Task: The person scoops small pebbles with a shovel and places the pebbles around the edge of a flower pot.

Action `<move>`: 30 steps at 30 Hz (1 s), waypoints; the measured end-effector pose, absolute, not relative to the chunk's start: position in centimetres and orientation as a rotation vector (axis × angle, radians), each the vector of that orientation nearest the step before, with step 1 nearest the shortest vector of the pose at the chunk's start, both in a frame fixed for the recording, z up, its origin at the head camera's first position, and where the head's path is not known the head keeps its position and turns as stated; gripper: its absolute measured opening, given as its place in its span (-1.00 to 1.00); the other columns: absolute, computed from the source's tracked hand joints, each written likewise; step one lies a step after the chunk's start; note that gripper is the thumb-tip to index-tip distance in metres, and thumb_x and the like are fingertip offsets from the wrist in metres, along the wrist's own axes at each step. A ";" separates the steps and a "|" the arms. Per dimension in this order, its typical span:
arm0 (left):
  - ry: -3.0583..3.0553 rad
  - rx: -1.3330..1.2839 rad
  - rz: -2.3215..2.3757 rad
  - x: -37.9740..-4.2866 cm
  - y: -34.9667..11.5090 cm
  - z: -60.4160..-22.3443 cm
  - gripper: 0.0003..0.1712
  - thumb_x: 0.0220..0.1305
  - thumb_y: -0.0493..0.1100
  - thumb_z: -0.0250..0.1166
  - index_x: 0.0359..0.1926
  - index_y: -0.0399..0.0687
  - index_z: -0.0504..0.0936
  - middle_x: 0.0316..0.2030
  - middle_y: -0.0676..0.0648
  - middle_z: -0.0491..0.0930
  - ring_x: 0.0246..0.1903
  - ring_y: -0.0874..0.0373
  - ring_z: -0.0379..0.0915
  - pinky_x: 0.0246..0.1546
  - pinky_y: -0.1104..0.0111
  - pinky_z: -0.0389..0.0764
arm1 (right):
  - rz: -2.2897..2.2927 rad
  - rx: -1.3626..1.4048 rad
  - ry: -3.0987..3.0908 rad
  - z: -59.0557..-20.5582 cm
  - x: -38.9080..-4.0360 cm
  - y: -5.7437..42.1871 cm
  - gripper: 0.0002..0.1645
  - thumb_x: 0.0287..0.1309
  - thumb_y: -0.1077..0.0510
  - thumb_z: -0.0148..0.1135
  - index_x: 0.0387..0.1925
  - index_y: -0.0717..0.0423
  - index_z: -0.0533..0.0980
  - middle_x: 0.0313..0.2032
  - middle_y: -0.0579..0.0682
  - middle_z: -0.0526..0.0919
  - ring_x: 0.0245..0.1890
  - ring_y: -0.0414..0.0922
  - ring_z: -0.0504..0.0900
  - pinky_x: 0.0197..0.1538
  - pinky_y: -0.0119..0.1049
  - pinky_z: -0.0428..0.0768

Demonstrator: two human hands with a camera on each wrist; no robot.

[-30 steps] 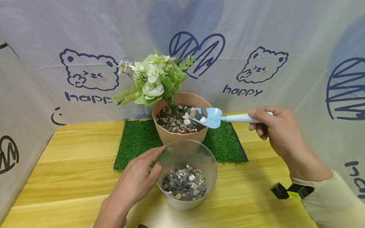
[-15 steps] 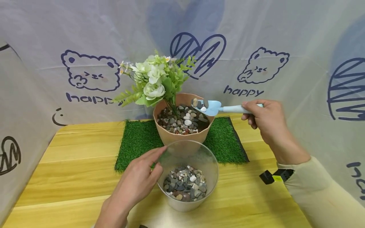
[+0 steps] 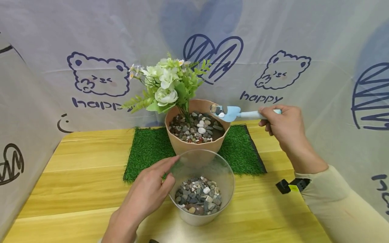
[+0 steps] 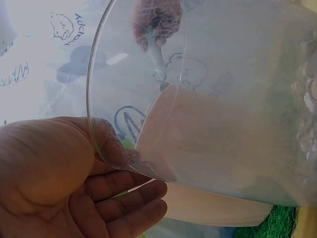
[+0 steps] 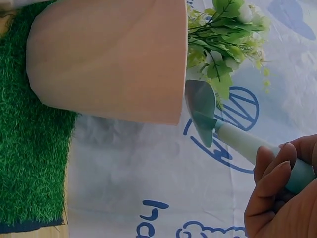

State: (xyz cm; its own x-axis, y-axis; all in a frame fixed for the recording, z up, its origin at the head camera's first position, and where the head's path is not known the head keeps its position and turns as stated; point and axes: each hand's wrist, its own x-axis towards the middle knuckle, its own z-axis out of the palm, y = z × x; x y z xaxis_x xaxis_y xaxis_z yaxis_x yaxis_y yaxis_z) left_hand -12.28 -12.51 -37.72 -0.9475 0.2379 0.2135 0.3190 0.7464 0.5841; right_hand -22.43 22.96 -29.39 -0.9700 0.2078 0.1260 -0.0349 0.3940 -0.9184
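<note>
My right hand (image 3: 284, 125) grips the pale handle of a light blue garden trowel (image 3: 232, 113). Several pebbles (image 3: 221, 114) lie on its blade, which is over the right rear rim of a peach flowerpot (image 3: 194, 146). Pebbles (image 3: 201, 130) cover much of the dark fill in the pot, around the stems of white flowers with green leaves (image 3: 167, 84). My left hand (image 3: 149, 189) holds the left rim of a clear plastic bucket (image 3: 226, 185), pinching its wall in the left wrist view. Grey, white and brown pebbles (image 3: 199, 195) line the bucket's bottom.
A green artificial turf mat (image 3: 146, 152) lies under the flowerpot on the wooden table (image 3: 76, 189). White cloth (image 3: 194, 20) with bear and heart drawings hangs close behind the pot and at both sides. The bucket stands directly in front of the pot.
The trowel has moved away from me, from above the pot's right front to its right rear rim, with pebbles still on the blade. The left hand stays at the bucket.
</note>
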 end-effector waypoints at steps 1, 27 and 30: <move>-2.820 -0.452 -0.976 -12.3 -12.5 -37.7 -0.35 0.42 -0.20 0.18 0.52 0.15 0.47 0.43 0.05 0.52 0.05 0.10 0.64 0.02 0.17 0.69 | 1.583 -0.156 -2.440 -29.4 -22.4 23.0 -0.58 0.43 0.01 0.29 -0.08 0.35 0.67 -0.66 -0.26 0.67 -0.69 -0.32 0.53 -0.61 -0.45 0.51; -2.851 -0.435 -0.989 -12.3 -12.6 -37.6 -0.34 0.44 -0.17 0.16 0.53 0.17 0.44 0.45 0.05 0.50 -0.11 0.20 0.61 -0.22 0.33 0.64 | 0.958 -0.083 -2.553 -28.1 -21.7 21.7 -0.56 0.38 -0.11 0.25 -0.23 0.18 0.76 -0.47 0.10 0.78 -0.70 -0.18 0.52 -0.70 -0.31 0.40; -2.863 -0.427 -1.003 -12.3 -12.6 -37.6 -0.34 0.44 -0.18 0.16 0.54 0.18 0.44 0.46 0.05 0.49 -0.29 0.26 0.57 -0.38 0.40 0.56 | 0.894 -0.063 -2.554 -28.0 -21.7 21.5 -0.56 0.39 -0.11 0.25 -0.23 0.19 0.76 -0.62 0.04 0.66 -0.75 -0.14 0.40 -0.72 -0.32 0.31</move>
State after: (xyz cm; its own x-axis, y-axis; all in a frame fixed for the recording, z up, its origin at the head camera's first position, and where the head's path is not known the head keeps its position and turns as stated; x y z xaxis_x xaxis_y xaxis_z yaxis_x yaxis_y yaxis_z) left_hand -12.28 -12.60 -37.56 -0.9581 0.2349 0.1637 0.2857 0.7470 0.6003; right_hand -21.68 21.48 -27.97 -0.9058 0.1811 0.3831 -0.0973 0.7911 -0.6039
